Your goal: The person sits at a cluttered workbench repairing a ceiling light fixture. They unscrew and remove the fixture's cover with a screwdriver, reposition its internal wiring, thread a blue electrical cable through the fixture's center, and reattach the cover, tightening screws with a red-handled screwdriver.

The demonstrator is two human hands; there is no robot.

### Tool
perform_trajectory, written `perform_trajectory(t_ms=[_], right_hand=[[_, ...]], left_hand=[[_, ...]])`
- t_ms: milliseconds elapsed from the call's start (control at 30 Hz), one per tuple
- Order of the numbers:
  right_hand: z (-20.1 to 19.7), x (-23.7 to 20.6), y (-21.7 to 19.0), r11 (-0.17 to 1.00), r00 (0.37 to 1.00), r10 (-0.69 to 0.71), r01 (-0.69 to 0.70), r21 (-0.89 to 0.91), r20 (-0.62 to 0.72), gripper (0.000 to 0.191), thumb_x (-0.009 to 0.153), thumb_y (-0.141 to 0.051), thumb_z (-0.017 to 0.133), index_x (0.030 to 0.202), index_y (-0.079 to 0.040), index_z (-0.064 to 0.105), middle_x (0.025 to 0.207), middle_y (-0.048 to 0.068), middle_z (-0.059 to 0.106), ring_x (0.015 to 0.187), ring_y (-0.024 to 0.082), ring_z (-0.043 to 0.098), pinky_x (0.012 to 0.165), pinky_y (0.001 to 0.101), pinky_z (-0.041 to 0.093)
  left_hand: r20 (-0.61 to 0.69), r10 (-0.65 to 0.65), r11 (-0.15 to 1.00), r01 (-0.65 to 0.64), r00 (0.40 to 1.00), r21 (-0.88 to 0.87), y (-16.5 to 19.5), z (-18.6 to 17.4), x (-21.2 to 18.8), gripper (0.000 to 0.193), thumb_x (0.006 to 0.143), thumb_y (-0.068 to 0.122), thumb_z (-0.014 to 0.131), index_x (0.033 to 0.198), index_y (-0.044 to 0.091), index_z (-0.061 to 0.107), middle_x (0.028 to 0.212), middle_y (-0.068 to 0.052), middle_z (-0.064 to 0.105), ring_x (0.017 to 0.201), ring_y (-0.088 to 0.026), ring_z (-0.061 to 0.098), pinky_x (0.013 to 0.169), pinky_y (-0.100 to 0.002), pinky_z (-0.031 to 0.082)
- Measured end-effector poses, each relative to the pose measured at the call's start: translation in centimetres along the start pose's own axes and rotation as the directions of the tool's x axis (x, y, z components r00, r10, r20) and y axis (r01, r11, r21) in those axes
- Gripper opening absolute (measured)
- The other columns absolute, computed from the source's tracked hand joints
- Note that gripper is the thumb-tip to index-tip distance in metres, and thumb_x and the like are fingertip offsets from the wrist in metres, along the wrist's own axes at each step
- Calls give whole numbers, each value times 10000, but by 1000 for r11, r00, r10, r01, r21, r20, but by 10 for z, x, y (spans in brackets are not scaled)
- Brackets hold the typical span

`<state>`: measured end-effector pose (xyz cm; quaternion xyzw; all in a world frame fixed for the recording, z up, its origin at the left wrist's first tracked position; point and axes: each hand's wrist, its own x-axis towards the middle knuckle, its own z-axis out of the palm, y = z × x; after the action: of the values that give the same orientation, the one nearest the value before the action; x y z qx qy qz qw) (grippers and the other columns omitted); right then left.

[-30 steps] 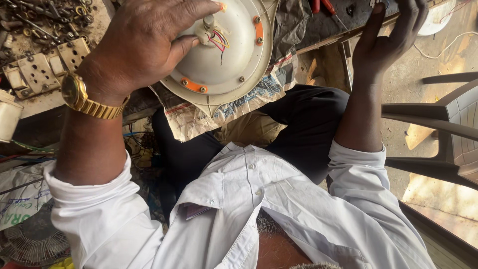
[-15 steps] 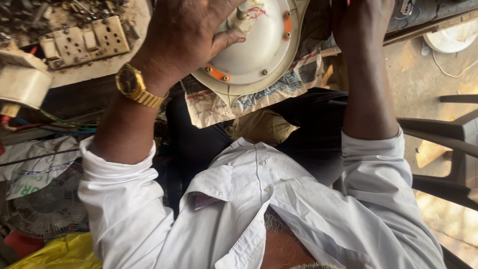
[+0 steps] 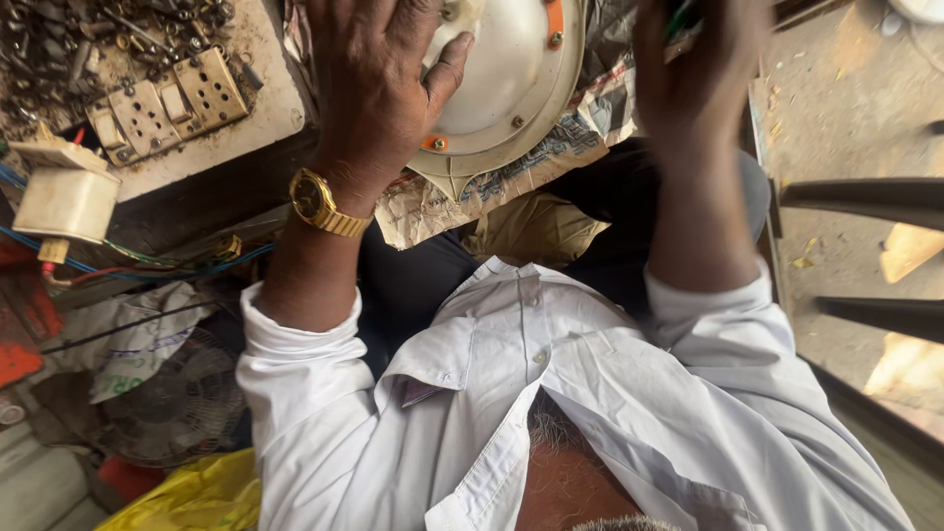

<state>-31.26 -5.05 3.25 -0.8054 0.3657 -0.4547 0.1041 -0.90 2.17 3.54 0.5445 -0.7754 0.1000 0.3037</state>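
Observation:
My left hand (image 3: 379, 88), with a gold watch (image 3: 320, 202) on its wrist, lies palm-down on a round white metal cover (image 3: 511, 79) and grips it, thumb along the dome. The cover has orange tabs and small screws around its rim. It rests on a sheet of newspaper (image 3: 433, 211) at the bench edge. My right hand (image 3: 693, 88) is blurred, raised to the right of the cover with its fingers curled around something with a green handle (image 3: 678, 18). Most of that thing is hidden. My white shirt sleeves fill the lower view.
A beige switch-and-socket board (image 3: 157, 98) lies on the bench at upper left amid loose screws and metal scraps. A white box (image 3: 64, 202) with blue wires hangs below it. A fan guard (image 3: 177, 403) and a yellow bag (image 3: 187, 497) lie on the floor at left; dark chair bars (image 3: 865, 197) stand at right.
My right hand, open and reaching toward the bench's far side a second ago, has curled shut and drawn closer. My left hand has stayed on the cover.

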Motion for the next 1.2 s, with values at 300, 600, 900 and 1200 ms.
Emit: perform_trajectory(t_ms=[300, 600, 900, 1200], right_hand=[[24, -59, -82, 973, 983, 109, -136, 188, 150, 254, 1076, -25, 685, 1295, 12, 562, 1075, 165, 680, 870, 274, 714, 758, 335, 572], [24, -48, -79, 987, 989, 29, -51, 151, 148, 272, 1031, -3, 740, 1266, 15, 604, 985, 135, 674, 857, 274, 700, 748, 366, 560], [18, -40, -77, 996, 991, -60, 50, 78, 119, 329, 1013, 1, 799, 1305, -16, 650, 915, 93, 624, 785, 237, 633, 674, 362, 497], [17, -40, -73, 992, 992, -48, 34, 119, 115, 319, 1014, 0, 815, 1301, -25, 680, 935, 88, 636, 802, 227, 630, 673, 344, 501]], left_hand=[[-8, -173, 982, 173, 985, 81, 10, 20, -3, 573, 979, 360, 878, 1400, 103, 587, 1396, -102, 562, 1333, -391, 478, 1170, -587, 356], [-39, -182, 976, 185, 983, 113, 11, 29, -8, 597, 1012, 392, 879, 1427, 90, 573, 1450, -126, 536, 1382, -411, 429, 1182, -604, 332], [-25, -168, 980, 169, 986, 100, 12, 28, -8, 591, 1013, 345, 810, 1470, 77, 549, 1481, -112, 533, 1416, -401, 418, 1202, -616, 309], [3, -198, 979, 197, 980, 58, 8, 34, -13, 557, 1017, 347, 843, 1431, 90, 574, 1419, -118, 556, 1363, -395, 459, 1166, -585, 391]])
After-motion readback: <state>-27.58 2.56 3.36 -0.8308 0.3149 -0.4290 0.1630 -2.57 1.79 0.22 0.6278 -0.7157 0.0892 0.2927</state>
